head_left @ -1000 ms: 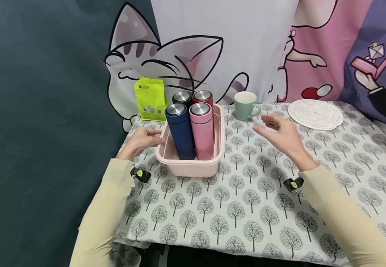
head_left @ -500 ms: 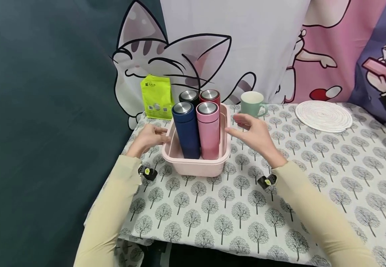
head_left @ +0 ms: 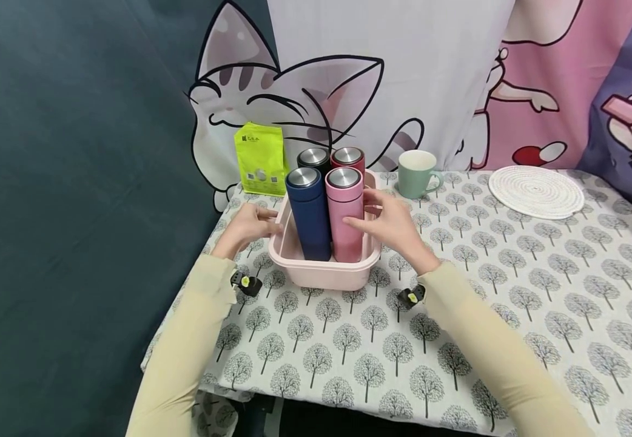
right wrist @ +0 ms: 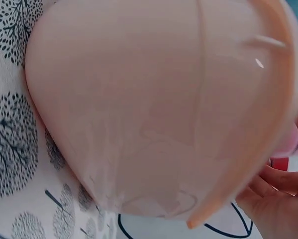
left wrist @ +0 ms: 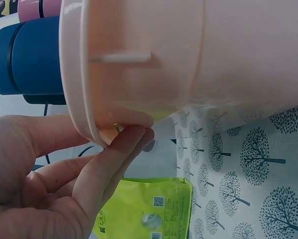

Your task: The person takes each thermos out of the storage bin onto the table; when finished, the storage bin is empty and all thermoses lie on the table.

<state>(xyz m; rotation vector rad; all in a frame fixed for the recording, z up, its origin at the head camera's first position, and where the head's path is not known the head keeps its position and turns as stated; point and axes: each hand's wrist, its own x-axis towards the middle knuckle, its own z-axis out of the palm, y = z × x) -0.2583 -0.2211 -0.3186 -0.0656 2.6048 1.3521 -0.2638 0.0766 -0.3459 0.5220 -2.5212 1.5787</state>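
A pale pink plastic bin holds several upright flasks with silver lids: a navy flask and a pink flask in front, a black flask and a red flask behind. My left hand grips the bin's left rim; in the left wrist view the thumb lies inside and the fingers outside. My right hand reaches over the bin's right side, thumb across the front of the pink flask, other fingers at its right side. Whether they touch the flask is unclear.
Behind the bin, a bright green pouch stands at the left. A light green mug sits to the back right, and a round white woven mat lies farther right. Tree-print cloth covers the table, whose front edge is near.
My right hand has moved left from beside the mug to the pink flask. My left hand stays on the bin's rim. The view has shifted slightly.
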